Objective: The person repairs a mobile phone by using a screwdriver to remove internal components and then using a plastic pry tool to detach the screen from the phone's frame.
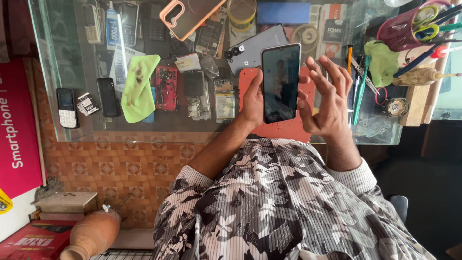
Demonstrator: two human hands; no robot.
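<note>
pen basket (402, 31) crowds right, green cloth (138, 86) left

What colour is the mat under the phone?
The mat is orange-red, seen best in the head view.
</note>
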